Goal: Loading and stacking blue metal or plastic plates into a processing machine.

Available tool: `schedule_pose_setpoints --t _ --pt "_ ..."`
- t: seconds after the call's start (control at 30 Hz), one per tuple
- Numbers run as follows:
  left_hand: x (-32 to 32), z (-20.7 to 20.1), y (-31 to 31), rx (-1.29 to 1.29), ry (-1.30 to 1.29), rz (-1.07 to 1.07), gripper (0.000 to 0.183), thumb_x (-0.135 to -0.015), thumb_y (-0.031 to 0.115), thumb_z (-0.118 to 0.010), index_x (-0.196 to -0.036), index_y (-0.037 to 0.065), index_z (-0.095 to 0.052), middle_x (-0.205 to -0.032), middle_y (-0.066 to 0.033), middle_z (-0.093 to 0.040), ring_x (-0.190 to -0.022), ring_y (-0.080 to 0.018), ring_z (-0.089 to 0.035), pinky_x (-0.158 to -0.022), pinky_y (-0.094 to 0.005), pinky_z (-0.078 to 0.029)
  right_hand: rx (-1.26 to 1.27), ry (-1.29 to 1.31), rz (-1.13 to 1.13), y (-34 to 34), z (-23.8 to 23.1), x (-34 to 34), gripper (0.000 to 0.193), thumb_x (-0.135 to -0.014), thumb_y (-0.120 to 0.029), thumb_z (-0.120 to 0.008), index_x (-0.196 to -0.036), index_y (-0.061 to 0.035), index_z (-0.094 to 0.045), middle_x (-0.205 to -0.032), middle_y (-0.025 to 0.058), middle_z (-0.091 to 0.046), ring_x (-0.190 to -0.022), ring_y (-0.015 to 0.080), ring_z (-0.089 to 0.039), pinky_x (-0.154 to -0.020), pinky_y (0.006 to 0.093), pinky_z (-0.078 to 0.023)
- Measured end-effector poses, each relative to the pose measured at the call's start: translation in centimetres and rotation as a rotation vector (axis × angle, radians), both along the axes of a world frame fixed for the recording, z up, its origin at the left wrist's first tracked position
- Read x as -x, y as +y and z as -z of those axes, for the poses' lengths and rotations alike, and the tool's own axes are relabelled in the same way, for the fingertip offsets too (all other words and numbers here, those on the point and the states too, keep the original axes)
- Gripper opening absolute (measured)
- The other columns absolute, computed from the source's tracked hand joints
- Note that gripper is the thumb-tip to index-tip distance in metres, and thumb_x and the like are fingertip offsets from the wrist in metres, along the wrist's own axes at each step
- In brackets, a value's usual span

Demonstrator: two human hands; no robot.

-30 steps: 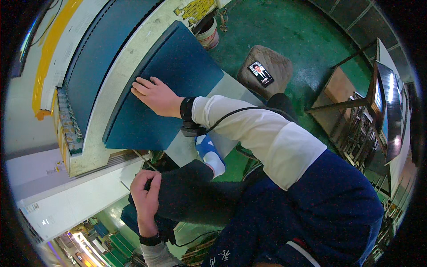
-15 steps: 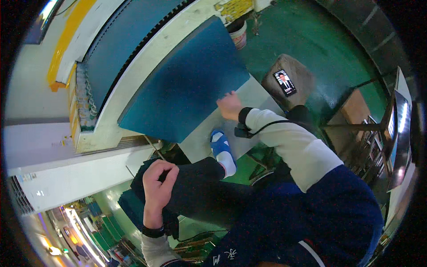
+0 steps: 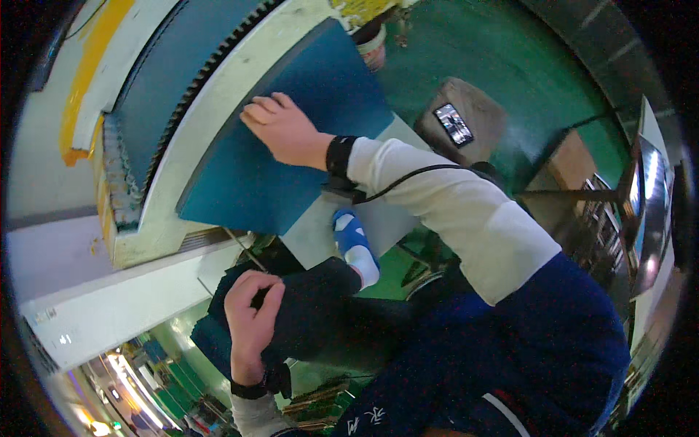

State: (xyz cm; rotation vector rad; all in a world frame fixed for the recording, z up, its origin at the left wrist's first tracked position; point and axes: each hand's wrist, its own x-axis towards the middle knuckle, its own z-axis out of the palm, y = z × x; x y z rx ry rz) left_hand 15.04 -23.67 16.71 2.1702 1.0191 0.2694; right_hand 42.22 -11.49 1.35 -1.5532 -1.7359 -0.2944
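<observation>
My right hand (image 3: 285,133) is stretched over a flat blue panel (image 3: 251,182), its bent, slightly parted fingers at the panel's far edge. Nothing shows in that hand. My left hand (image 3: 253,313) is curled at the lower left, thumb bent toward the fingers, over dark layered, jagged-edged material (image 3: 211,331) beside my leg. Whatever lies in its curl, if anything, is hidden. A black band with a small box and cable (image 3: 342,191) is on my right wrist; another black band (image 3: 251,387) is on my left.
A conveyor belt (image 3: 175,65) in a pale frame runs beyond the panel. My foot in a blue-and-white slipper (image 3: 351,237) rests by a grey board (image 3: 313,237). A phone (image 3: 453,125) lies on a brown padded stool (image 3: 480,120). Metal racks (image 3: 601,218) stand at right.
My right hand has moved left and away from me, from the panel's near edge to its far edge. My left hand stays curled in nearly the same place.
</observation>
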Motion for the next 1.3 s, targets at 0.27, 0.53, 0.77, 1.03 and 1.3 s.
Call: schedule_pose_setpoints --t 0.27,0.53,0.77,1.03,1.3 --pt "0.0 0.1 -0.3 -0.004 0.011 -0.016 0.008 -0.083 0.002 -0.071 -0.088 -0.003 -0.067 -0.089 -0.0134 -0.069 -0.084 -0.0248 -0.066 -0.080 -0.0323 -0.051 -0.093 -0.031 0.051 0.8 -0.3 0.3 0.037 -0.081 -0.008 -0.062 -0.118 -0.0030 -0.065 -0.114 0.0085 -0.057 -0.115 0.0275 -0.052 -0.109 0.0503 -0.038" --pt "0.4 0.4 -0.3 0.009 -0.012 -0.043 0.007 -0.085 0.001 -0.070 -0.086 -0.004 -0.065 -0.088 -0.0126 -0.069 -0.083 -0.0233 -0.065 -0.080 -0.0323 -0.050 -0.167 -0.039 0.113 2.2 -1.6 0.7 0.011 -0.081 -0.014 -0.062 -0.089 -0.0092 -0.068 -0.098 0.0055 -0.057 -0.101 0.0242 -0.053 -0.089 0.0426 -0.041" --pt "0.9 0.8 -0.4 0.047 -0.014 -0.080 0.007 -0.086 0.001 -0.070 -0.086 -0.004 -0.065 -0.089 -0.0118 -0.069 -0.084 -0.0224 -0.064 -0.081 -0.0318 -0.050 -0.188 -0.030 0.209 4.1 -2.8 1.2 0.010 -0.080 -0.018 -0.064 -0.083 -0.0109 -0.071 -0.093 0.0041 -0.059 -0.101 0.0243 -0.055 -0.084 0.0427 -0.041" --pt "0.7 0.6 -0.6 0.013 -0.016 -0.054 0.007 -0.086 0.002 -0.070 -0.086 -0.004 -0.065 -0.089 -0.0118 -0.069 -0.084 -0.0229 -0.064 -0.081 -0.0320 -0.050 -0.138 -0.076 0.157 2.7 -3.2 1.1 0.012 -0.080 -0.018 -0.065 -0.084 -0.0087 -0.071 -0.093 0.0053 -0.063 -0.095 0.0258 -0.058 -0.080 0.0426 -0.044" --pt "0.1 -0.2 -0.6 0.025 0.042 -0.049 0.008 -0.085 0.002 -0.070 -0.086 -0.004 -0.065 -0.088 -0.0115 -0.068 -0.083 -0.0226 -0.063 -0.081 -0.0315 -0.049 0.038 -0.087 0.010 0.0 -4.1 1.4 0.007 -0.072 -0.015 -0.071 -0.078 -0.0118 -0.073 -0.080 0.0052 -0.065 -0.081 0.0254 -0.065 -0.064 0.0389 -0.047"
